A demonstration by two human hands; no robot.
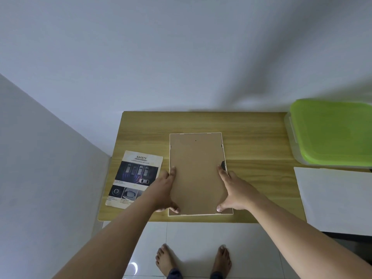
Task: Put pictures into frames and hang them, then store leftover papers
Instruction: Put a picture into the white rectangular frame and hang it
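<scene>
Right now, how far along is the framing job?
Early. Done: nothing is hung on the visible wall. In hand: the frame lies back up on the table, left hand and right hand resting on it near the side edges. Still to do: the leaflet lies beside the frame, a white sheet lies loose at the right, the green-lidded box is closed.

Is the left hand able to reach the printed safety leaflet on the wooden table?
Probably yes: the printed safety leaflet lies flat right beside the left hand; it must first leave the brown-backed picture frame.
</scene>
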